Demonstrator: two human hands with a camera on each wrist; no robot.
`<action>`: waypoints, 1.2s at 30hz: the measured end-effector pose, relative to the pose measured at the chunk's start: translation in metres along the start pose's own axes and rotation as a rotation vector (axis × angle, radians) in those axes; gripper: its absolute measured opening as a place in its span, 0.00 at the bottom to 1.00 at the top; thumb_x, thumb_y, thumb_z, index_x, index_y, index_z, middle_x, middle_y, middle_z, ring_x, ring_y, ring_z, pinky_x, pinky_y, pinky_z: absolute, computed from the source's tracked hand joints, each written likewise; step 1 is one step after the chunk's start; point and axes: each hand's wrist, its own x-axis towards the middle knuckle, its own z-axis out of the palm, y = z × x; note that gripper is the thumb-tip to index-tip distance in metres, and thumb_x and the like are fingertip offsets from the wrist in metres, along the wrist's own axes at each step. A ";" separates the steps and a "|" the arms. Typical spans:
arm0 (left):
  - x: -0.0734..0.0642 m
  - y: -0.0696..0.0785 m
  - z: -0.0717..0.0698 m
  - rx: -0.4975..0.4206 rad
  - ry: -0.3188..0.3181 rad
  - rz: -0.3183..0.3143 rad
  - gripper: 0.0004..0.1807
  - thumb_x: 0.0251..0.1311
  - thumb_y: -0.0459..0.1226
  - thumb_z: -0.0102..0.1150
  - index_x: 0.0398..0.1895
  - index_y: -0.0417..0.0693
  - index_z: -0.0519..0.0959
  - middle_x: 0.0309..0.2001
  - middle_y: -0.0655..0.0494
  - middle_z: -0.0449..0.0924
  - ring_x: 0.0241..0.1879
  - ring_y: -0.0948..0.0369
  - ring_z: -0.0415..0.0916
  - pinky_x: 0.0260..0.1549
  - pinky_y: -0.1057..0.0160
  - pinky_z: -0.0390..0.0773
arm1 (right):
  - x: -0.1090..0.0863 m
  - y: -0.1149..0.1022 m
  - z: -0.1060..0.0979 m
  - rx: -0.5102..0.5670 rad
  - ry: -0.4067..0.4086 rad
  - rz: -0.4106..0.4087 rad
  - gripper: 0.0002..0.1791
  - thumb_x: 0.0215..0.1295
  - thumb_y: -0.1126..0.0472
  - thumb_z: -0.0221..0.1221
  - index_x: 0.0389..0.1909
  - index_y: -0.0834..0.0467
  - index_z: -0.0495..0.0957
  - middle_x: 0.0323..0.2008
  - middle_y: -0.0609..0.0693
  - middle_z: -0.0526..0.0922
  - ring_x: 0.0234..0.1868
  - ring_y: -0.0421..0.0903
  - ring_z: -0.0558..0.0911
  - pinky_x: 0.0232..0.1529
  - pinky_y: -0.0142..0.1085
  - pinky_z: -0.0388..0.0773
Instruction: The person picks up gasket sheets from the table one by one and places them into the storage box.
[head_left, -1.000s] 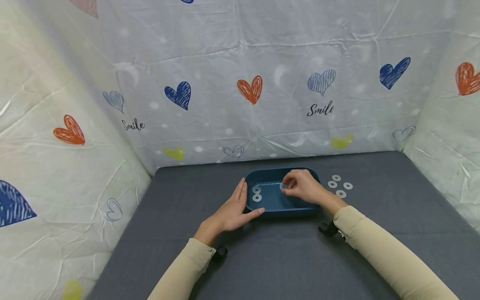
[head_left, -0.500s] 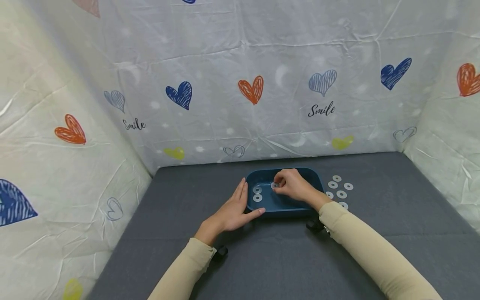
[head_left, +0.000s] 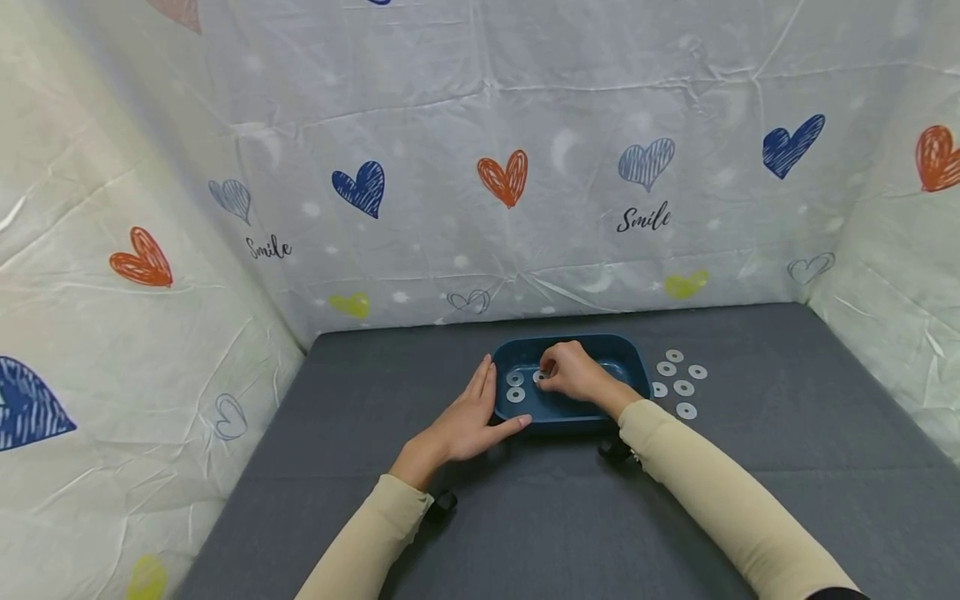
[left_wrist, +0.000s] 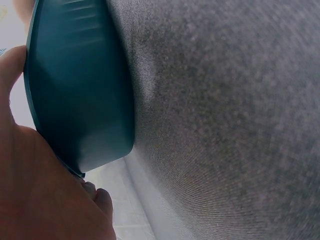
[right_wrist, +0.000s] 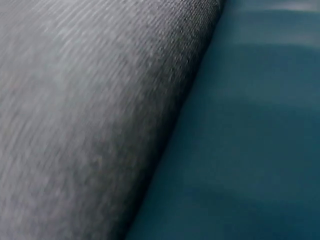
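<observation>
A blue rectangular tray stands on the dark table. My left hand rests against its left end, fingers straight along the side and thumb on the near rim. In the left wrist view, the thumb touches the edge of the tray. Inside the tray, my right hand pinches a flat metal washer low over the bottom, partly covered by the fingers. Two more washers lie at the left end, one far and one near. The right wrist view has only the tray's outer wall and cloth.
Several loose washers lie on the grey cloth right of the tray, one close to its right wall. A white curtain printed with hearts closes off the back and both sides.
My right hand has moved left inside the tray with the pinched washer, towards the two lying there. More loose washers show from behind the right forearm. The left hand stays in place.
</observation>
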 end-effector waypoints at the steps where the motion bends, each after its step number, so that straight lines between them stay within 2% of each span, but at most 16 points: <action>1: 0.000 0.000 0.000 0.000 0.001 0.001 0.62 0.64 0.75 0.42 0.83 0.42 0.33 0.83 0.50 0.23 0.82 0.54 0.33 0.75 0.47 0.53 | 0.001 -0.001 0.001 0.004 -0.006 0.011 0.11 0.62 0.62 0.71 0.42 0.66 0.87 0.38 0.55 0.88 0.36 0.45 0.85 0.42 0.40 0.84; 7: -0.001 0.001 0.000 -0.005 -0.005 0.002 0.62 0.65 0.75 0.42 0.83 0.42 0.33 0.83 0.51 0.22 0.82 0.54 0.31 0.75 0.47 0.52 | 0.004 -0.006 0.006 -0.010 -0.026 0.065 0.11 0.62 0.63 0.71 0.42 0.66 0.88 0.37 0.56 0.88 0.34 0.44 0.84 0.41 0.40 0.83; 16: -0.002 0.002 -0.001 -0.014 -0.005 -0.002 0.62 0.64 0.75 0.41 0.83 0.43 0.31 0.83 0.52 0.20 0.82 0.54 0.31 0.75 0.47 0.53 | 0.008 -0.010 0.009 -0.069 -0.008 0.079 0.10 0.63 0.63 0.71 0.41 0.65 0.89 0.40 0.57 0.89 0.38 0.49 0.87 0.43 0.43 0.85; 27: -0.002 0.001 -0.001 -0.013 -0.004 0.003 0.62 0.65 0.75 0.42 0.83 0.43 0.31 0.83 0.51 0.21 0.82 0.54 0.30 0.75 0.47 0.53 | 0.011 -0.010 0.013 -0.089 0.001 0.126 0.09 0.65 0.60 0.70 0.40 0.63 0.89 0.36 0.54 0.88 0.34 0.45 0.84 0.40 0.41 0.83; 36: -0.002 0.002 -0.001 -0.005 0.007 0.011 0.62 0.65 0.75 0.41 0.83 0.42 0.33 0.83 0.48 0.24 0.82 0.54 0.31 0.75 0.46 0.54 | 0.008 -0.011 0.010 -0.073 -0.011 0.096 0.10 0.67 0.63 0.68 0.45 0.65 0.86 0.32 0.53 0.85 0.31 0.46 0.81 0.39 0.42 0.81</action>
